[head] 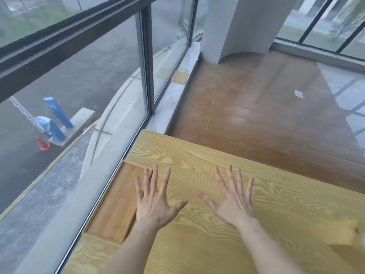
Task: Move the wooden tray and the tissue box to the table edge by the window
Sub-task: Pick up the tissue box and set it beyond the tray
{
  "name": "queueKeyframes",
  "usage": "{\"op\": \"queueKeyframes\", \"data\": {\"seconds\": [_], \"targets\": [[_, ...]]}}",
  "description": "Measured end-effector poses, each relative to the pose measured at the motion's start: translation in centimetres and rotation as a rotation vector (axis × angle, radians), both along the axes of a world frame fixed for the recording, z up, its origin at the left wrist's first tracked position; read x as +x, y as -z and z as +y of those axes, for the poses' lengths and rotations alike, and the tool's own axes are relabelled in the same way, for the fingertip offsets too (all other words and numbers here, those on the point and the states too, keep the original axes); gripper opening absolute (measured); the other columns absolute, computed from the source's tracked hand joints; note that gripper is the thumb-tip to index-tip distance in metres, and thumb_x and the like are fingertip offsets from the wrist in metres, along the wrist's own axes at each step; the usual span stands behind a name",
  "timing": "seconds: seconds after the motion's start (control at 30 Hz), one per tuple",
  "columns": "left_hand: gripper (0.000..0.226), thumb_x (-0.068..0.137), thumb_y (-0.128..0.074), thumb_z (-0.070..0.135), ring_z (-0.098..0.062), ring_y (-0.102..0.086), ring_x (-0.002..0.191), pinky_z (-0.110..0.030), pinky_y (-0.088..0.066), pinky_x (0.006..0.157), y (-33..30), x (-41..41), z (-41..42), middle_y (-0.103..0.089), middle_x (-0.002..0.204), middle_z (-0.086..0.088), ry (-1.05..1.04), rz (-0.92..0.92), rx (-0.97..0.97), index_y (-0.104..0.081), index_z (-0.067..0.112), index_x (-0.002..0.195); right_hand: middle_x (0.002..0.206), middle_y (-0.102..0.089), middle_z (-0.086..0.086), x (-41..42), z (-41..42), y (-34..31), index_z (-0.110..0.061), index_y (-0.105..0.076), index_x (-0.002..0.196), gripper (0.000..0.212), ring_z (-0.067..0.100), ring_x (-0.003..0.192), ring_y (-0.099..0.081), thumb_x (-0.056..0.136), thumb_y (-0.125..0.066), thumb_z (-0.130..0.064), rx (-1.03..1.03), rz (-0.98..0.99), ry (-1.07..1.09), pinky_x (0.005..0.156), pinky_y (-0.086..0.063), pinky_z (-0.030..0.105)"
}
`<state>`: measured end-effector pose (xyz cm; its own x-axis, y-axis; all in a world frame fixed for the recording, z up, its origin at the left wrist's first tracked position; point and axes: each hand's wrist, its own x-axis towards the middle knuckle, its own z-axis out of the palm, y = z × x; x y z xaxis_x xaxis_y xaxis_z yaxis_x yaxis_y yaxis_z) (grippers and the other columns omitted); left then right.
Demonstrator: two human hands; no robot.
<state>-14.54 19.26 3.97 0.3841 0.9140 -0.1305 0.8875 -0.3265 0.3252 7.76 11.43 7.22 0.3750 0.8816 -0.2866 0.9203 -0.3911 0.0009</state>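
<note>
The wooden tray (116, 204) lies flat on the light wooden table (217, 244), along the table edge beside the window. My left hand (156, 202) hovers with spread fingers over the tray's right rim and holds nothing. My right hand (233, 198) is spread open above the middle of the table, apart from the tray. A blurred tan box-like thing (345, 244), perhaps the tissue box, shows at the frame's right edge.
A floor-to-ceiling window with a dark frame (147, 76) runs along the table's left side. Beyond the table's far edge lie brown floorboards (256, 115), with a white column (237, 26) further back.
</note>
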Motion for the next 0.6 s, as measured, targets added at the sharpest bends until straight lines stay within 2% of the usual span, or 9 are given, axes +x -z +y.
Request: {"op": "queueKeyframes", "data": {"seconds": [0.07,0.23,0.47,0.6], "targets": [[0.11,0.071,-0.023,0.099,-0.029,0.029,0.152,-0.06,0.014,0.121,-0.5,2.6,-0.9,0.021,0.168,-0.004,0.039,-0.012,0.033,0.012,0.041,0.158,0.161,0.039,0.009,2.5,-1.9,-0.3,-0.042,0.037,0.148,0.099,0.033,0.147,0.038,0.075,-0.001,-0.097,0.008,0.001,0.042,0.115,0.021,0.068],[0.109,0.071,-0.021,0.097,-0.027,0.036,0.149,-0.058,0.021,0.119,-1.9,9.7,-3.5,0.029,0.166,-0.002,0.123,0.035,0.044,0.02,0.042,0.155,0.162,0.038,0.008,8.9,-6.9,-0.9,-0.042,0.034,0.15,0.099,0.032,0.147,0.04,0.077,-0.004,-0.097,0.042,0.018,0.105,0.116,0.021,0.067],[0.106,0.072,-0.022,0.098,-0.026,0.027,0.153,-0.056,0.021,0.12,-3.3,22.3,-9.5,0.022,0.168,0.0,0.246,0.016,0.109,0.012,0.044,0.157,0.162,0.035,0.012,21.0,-16.3,-1.1,-0.041,0.034,0.15,0.099,0.036,0.149,0.034,0.076,-0.002,-0.097,0.104,0.015,0.262,0.116,0.02,0.067],[0.105,0.072,-0.024,0.098,-0.026,0.021,0.155,-0.055,0.017,0.122,-3.0,29.6,-13.1,0.015,0.17,0.001,0.335,-0.008,0.119,0.006,0.045,0.158,0.166,0.028,0.01,27.4,-22.6,-0.4,-0.041,0.025,0.155,0.101,0.034,0.152,0.03,0.078,-0.01,-0.096,0.163,0.041,0.393,0.119,0.019,0.065]]}}
